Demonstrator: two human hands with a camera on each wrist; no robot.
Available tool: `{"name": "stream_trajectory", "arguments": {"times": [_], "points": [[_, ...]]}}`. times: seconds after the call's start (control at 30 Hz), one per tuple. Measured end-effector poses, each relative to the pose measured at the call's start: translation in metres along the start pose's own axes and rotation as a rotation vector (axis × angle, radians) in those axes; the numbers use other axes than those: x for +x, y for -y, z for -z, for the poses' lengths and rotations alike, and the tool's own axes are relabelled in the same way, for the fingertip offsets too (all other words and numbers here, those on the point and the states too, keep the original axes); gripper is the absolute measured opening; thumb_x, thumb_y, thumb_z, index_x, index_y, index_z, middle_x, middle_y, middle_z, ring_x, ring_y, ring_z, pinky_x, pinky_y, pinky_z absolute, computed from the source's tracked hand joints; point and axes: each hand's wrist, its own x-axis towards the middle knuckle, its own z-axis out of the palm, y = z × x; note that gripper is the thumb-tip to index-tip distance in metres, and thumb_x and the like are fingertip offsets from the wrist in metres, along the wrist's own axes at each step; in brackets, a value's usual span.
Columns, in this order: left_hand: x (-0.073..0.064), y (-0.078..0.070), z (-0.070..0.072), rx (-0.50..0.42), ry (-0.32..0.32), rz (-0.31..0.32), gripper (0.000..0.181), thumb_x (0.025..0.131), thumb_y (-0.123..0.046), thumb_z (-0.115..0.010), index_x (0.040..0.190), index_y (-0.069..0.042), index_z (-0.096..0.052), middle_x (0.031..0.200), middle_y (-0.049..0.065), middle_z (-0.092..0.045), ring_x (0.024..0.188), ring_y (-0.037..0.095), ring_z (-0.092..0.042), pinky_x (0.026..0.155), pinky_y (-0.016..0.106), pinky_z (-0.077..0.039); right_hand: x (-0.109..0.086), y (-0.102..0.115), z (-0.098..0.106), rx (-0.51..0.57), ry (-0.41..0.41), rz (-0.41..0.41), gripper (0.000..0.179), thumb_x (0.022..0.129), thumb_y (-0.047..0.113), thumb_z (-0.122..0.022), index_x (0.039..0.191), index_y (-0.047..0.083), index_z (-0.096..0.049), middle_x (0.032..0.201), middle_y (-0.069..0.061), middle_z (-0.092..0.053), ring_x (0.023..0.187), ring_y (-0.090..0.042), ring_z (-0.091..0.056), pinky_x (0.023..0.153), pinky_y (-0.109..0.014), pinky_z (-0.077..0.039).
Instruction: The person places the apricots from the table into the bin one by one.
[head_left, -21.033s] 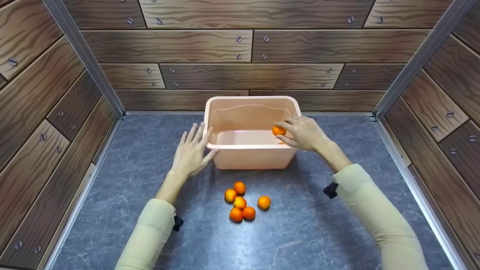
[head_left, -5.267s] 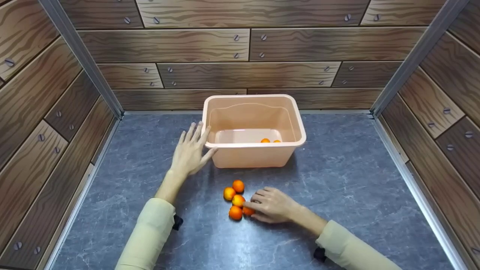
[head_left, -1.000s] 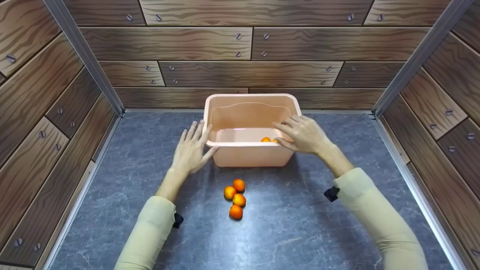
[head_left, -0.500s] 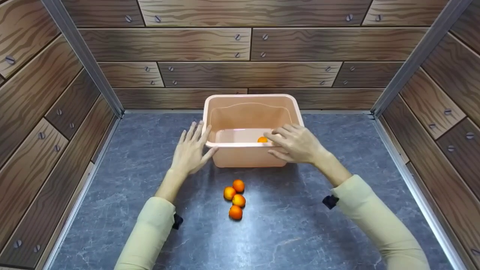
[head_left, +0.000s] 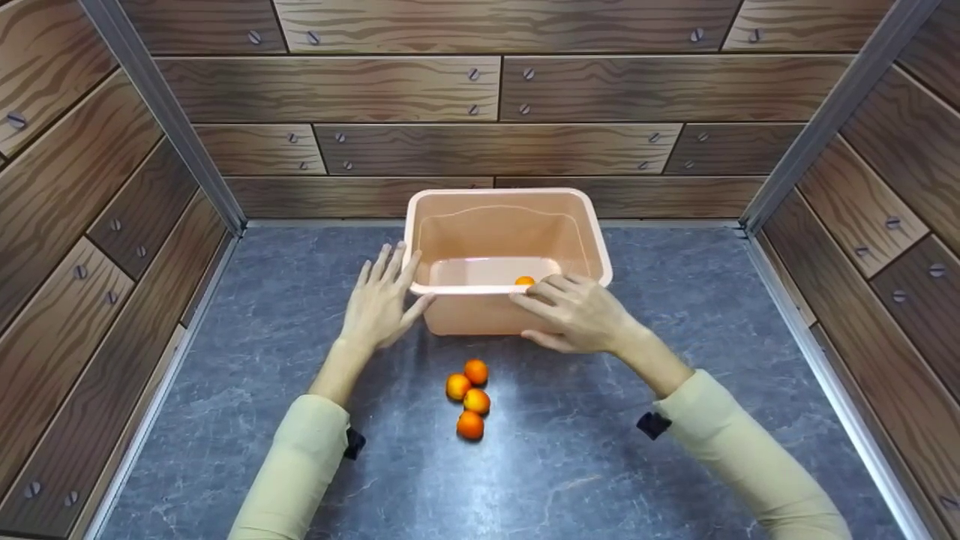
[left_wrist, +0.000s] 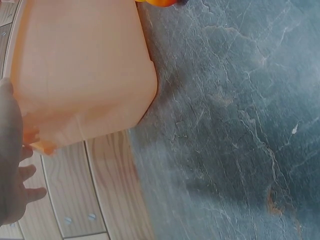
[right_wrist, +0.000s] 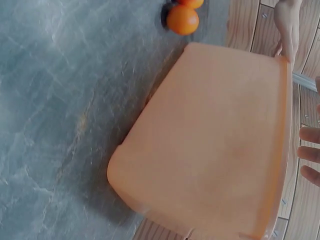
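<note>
A peach-coloured plastic tub (head_left: 480, 313) stands near the back wall. My left hand (head_left: 375, 306) lies against its left rim, fingers spread and straight. Over the front rim at the right hovers my right hand (head_left: 583, 315), fingers loosely bent with nothing held; whether it touches the rim cannot be told. One tangerine (head_left: 524, 280) shows inside the tub, just behind the front rim; the rest of that floor is hidden. Several tangerines (head_left: 476, 402) sit in a short cluster on the table in front. In the right wrist view, a tangerine (right_wrist: 182, 20) lies beside the tub.
The grey marbled tabletop (head_left: 300, 255) is bordered by wood-patterned walls (head_left: 420, 150) at the back and both sides. Metal strips (head_left: 825, 375) run along its edges.
My right hand has come back from inside the tub to above its front rim. Compared with the oldest frame, fewer tangerines lie on the table. The left hand stays put.
</note>
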Motion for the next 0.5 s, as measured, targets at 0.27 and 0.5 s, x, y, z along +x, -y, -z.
{"name": "stream_trajectory", "arguments": {"times": [0.27, 0.5], "points": [[0.000, 0.000, -0.001, -0.004, -0.002, -0.005, 0.080, 0.104, -0.067, -0.043, 0.168, -0.020, -0.031, 0.175, 0.015, -0.030, 0.163, 0.039, -0.028, 0.128, 0.063, -0.032, -0.002, 0.019, -0.010, 0.040, 0.006, 0.033, 0.058, 0.105, 0.060, -0.049, 0.136, 0.015, -0.070, 0.110, -0.005, -0.078, 0.097, -0.025, -0.072, 0.084, -0.040, -0.061], [-0.001, 0.001, -0.001, -0.011, -0.007, 0.000, 0.079, 0.104, -0.067, -0.043, 0.168, -0.021, -0.031, 0.174, 0.014, -0.031, 0.163, 0.039, -0.028, 0.128, 0.064, -0.031, -0.002, 0.034, -0.023, 0.056, 0.058, 0.046, 0.057, 0.100, 0.059, -0.058, 0.138, 0.018, -0.069, 0.110, -0.003, -0.077, 0.097, -0.023, -0.071, 0.084, -0.039, -0.061]]}}
